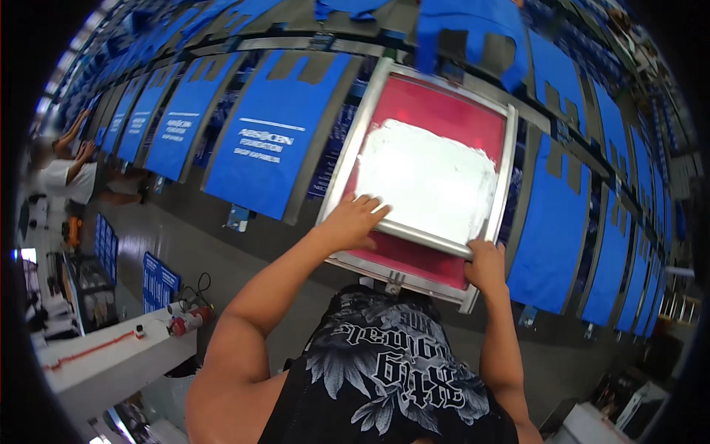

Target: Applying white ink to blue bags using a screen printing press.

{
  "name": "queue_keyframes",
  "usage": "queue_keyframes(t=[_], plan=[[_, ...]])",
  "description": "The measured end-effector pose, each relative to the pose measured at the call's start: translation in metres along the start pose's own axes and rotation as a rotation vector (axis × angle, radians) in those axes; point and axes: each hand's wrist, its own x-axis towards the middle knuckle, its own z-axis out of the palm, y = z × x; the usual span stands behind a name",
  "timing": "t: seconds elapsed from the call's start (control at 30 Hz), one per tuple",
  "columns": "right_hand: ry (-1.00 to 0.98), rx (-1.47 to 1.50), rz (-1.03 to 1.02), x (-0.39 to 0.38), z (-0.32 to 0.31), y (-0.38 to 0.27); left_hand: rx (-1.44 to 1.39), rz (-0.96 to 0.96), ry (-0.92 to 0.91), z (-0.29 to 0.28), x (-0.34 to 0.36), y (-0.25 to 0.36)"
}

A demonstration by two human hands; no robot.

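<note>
A metal-framed printing screen [510,163] with pink-red mesh lies in front of me, over one of the boards. A thick patch of white ink [429,177] covers the middle of its mesh. Across the near part of the screen runs a long metal-edged squeegee [423,236], with the ink on its far side. My left hand [355,222] grips its left end, fingers over the top and thumb on the near side. Around the right end is closed my right hand [486,265]. What lies beneath the screen is hidden.
Blue printed bags [262,140] lie flat on boards in a row to the left. Plain blue bags [551,229] continue on the right, with another row behind. A person [66,174] stands at the far left. A white beam [126,355] is at lower left.
</note>
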Motion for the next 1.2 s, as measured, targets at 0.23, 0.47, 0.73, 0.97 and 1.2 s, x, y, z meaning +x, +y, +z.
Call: queue_keyframes(t=[0.23, 0.47, 0.73, 0.97, 1.2], plan=[[0.081, 0.309, -0.101, 0.014, -0.001, 0.03, -0.049, -0.166, -0.053, -0.024, 0.063, -0.005], [0.379, -0.078, -0.172, 0.15, 0.0, 0.039, 0.06, -0.256, 0.282, 0.037, 0.117, -0.077], [0.153, 0.105, -0.201, 0.014, 0.006, 0.012, -0.069, -0.252, 0.08, 0.027, 0.005, -0.003], [0.156, 0.022, -0.176, 0.032, 0.025, 0.016, -0.059, -0.241, 0.217, 0.06, 0.012, -0.019], [0.099, -0.163, -0.128, 0.166, -0.027, 0.049, -0.018, -0.42, -0.029, 0.012, 0.15, -0.091]])
